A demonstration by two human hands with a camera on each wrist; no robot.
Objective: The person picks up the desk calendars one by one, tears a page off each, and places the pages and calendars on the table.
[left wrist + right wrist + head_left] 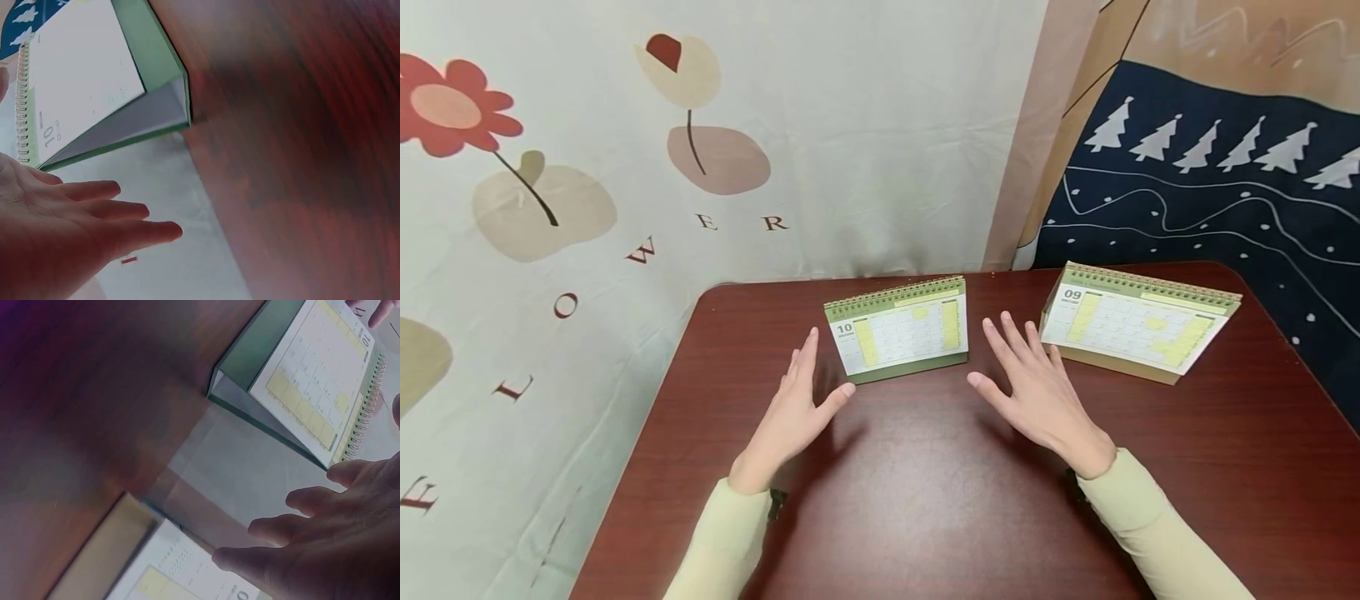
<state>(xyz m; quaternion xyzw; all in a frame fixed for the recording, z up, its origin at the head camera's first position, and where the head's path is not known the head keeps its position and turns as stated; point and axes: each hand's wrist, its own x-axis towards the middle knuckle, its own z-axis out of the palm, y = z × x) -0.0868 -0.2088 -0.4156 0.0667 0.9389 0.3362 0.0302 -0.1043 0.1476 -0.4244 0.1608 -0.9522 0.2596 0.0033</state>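
Note:
A green desk calendar (902, 329) showing 10 stands upright like a tent near the back of the table, its spiral binding on top. My left hand (793, 408) is just left of it, fingers straight and apart from it. On its other side, my right hand (1033, 387) spreads its fingers between this calendar and a second desk calendar (1138, 325) that shows 09 and has a tan base. In the left wrist view the left hand (69, 225) holds nothing. The right wrist view shows the right hand (325, 531) with nothing in its fingers either.
The dark red wooden table (910, 483) has its back edge against a pale curtain (865, 150) printed with flowers and letters. At the right hangs a dark blue cloth (1210, 192) with white trees.

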